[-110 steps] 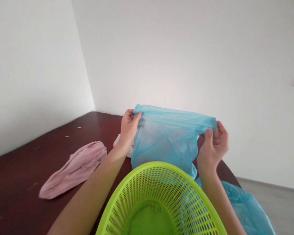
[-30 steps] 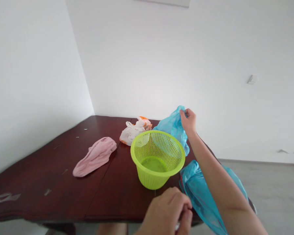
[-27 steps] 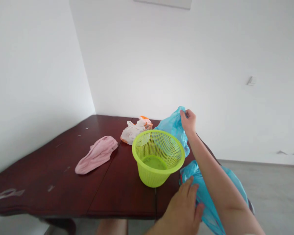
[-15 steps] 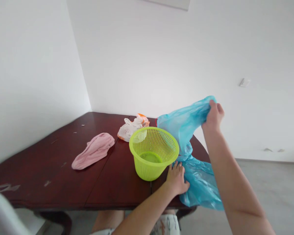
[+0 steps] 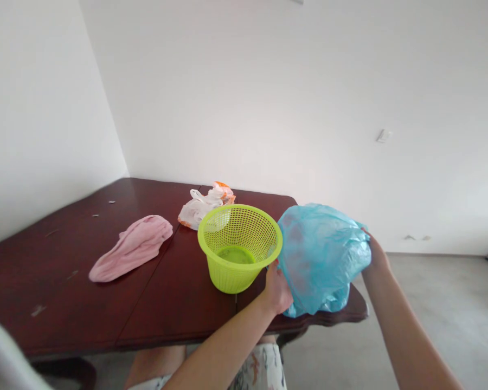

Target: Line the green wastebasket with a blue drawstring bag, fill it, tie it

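Note:
A crumpled blue plastic bag (image 5: 321, 260) is bunched into a rounded bundle at the right end of the table, between my two hands. My right hand (image 5: 376, 255) grips its right side, some fingers hidden behind the film. Against the bag's lower left side is my left hand (image 5: 277, 290), closed on the plastic, with its fingers partly hidden. Close by that hand stands a lime-green plastic basket (image 5: 239, 276), upright, with mesh walls and nothing inside.
A folded pink cloth (image 5: 132, 248) lies on the dark red wooden table (image 5: 166, 303) to the left. Behind the basket is a crumpled white and orange plastic bag (image 5: 203, 207). A white wall (image 5: 248, 108) rises behind the table, and a pale curved object (image 5: 8, 352) shows at bottom left.
My right hand has come down from above, and the stretched blue bag is now gathered into a bundle. My left hand has moved from lying spread to the bag's side. The view has shifted right.

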